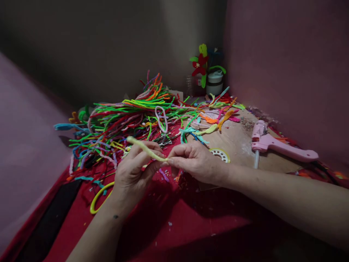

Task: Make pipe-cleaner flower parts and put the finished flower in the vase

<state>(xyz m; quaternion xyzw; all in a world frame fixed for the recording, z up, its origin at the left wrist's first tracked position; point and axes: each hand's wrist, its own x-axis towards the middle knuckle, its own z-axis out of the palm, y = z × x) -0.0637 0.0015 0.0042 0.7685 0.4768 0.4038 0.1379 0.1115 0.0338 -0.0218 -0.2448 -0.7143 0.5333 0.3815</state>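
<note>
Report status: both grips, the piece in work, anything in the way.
Left grip and right grip closed on pale yellow fuzzy strip. Strip's free end up over left fingers. Nothing seen blocking; coloured stem heap beyond, pink glue gun off right.

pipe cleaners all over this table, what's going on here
A person's two bare hands pinch one pale yellow pipe cleaner: the left hand and right hand meet near its lower end. Beyond them lies a heap of multicoloured pipe cleaners. A pink glue gun rests to the right.
</note>
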